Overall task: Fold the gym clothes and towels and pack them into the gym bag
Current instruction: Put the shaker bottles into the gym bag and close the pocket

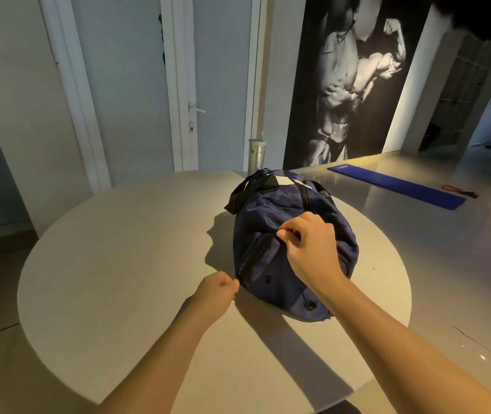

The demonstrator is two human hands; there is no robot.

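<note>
A navy gym bag [271, 216] with black straps lies lengthwise on the round white table [124, 252], its near end towards me. My right hand [310, 243] rests on top of the bag and pinches something at the black zipper line, most likely the zipper pull. My left hand [217, 289] pinches the bag's near left edge at the end of the zipper. The zipper looks closed from the left hand up to the right hand. No clothes or towels are visible; the bag's inside is hidden.
A pale cylinder bottle [256, 155] stands behind the bag at the table's far edge. On the floor to the right lie a blue mat [399, 186] and a red-handled item [459, 191]. White doors stand behind.
</note>
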